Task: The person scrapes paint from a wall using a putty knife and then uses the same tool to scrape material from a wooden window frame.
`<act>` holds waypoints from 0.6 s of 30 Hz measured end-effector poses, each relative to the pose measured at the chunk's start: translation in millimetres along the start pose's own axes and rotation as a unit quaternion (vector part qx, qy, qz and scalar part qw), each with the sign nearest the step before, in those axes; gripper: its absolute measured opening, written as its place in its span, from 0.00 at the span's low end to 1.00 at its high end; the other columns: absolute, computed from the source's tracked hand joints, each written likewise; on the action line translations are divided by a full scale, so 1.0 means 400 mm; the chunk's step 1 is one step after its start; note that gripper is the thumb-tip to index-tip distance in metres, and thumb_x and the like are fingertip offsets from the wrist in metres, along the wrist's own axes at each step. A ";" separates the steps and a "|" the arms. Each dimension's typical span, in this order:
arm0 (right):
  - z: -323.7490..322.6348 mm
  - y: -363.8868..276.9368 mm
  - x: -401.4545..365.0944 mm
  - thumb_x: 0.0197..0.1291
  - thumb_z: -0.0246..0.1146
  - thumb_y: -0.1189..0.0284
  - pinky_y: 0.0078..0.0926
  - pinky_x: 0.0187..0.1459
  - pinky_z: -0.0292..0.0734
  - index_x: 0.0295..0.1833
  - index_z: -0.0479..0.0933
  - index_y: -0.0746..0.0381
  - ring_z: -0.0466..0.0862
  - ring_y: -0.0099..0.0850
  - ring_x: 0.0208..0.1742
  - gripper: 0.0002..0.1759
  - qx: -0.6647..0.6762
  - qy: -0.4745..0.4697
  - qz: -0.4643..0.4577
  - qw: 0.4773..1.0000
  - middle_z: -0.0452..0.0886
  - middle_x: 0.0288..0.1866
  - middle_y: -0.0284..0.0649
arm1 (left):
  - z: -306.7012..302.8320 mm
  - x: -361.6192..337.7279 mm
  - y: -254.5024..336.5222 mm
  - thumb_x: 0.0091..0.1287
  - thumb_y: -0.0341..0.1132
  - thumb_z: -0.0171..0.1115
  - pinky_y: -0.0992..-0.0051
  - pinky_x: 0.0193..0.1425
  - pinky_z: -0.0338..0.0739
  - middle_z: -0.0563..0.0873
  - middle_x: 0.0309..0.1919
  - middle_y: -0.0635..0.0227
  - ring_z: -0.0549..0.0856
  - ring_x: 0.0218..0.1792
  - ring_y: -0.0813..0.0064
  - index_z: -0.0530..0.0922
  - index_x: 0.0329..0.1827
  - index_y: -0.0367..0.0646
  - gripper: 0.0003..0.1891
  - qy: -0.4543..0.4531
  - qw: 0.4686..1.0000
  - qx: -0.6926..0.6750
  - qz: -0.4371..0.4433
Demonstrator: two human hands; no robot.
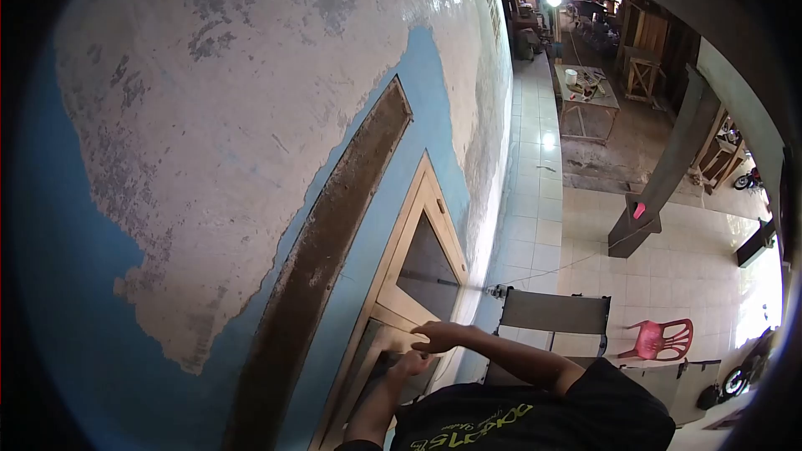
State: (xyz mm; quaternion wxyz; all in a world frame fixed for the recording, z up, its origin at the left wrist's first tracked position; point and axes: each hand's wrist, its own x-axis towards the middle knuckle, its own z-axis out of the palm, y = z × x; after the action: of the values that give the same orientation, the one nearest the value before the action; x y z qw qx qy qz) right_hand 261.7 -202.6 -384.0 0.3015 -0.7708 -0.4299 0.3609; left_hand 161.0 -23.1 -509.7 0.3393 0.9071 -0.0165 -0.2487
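My right hand point(438, 336) reaches in from the right, its fingers partly spread over the wooden window frame point(399, 311). Just below it is my left hand point(413, 362), closed, with its fingertips close under the right hand's fingers. What the left hand grips is too small to make out. Both hands overlap the pale, unpainted frame near its middle rail in this view. A dark glass pane point(428, 257) fills the frame's upper opening. The lower opening is partly hidden behind my forearms.
Beside the frame, a brown strip point(322, 238) runs along the blue wall point(71, 301), which has large bare patches. A folding cot point(555, 313) and red plastic chair point(660, 340) stand to the right. Farther off are a pillar point(672, 150) and cluttered worktable point(586, 88).
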 end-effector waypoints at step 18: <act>-0.742 -0.431 -0.966 0.59 0.66 0.69 0.32 0.59 0.74 0.54 0.79 0.59 0.81 0.38 0.54 0.17 -0.377 0.680 -0.070 0.624 0.82 0.49 0.45 | 0.102 -0.327 -0.201 0.60 0.76 0.46 0.60 0.68 0.68 0.77 0.61 0.40 0.75 0.64 0.48 0.77 0.60 0.35 0.48 0.040 0.894 -0.182 -0.407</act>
State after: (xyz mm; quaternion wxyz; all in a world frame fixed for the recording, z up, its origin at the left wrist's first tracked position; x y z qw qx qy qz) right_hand 283.9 -511.3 30.1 0.2151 -0.8104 -0.2533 -0.4826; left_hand 16.3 40.0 -528.6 0.3679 0.7658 0.4138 -0.3272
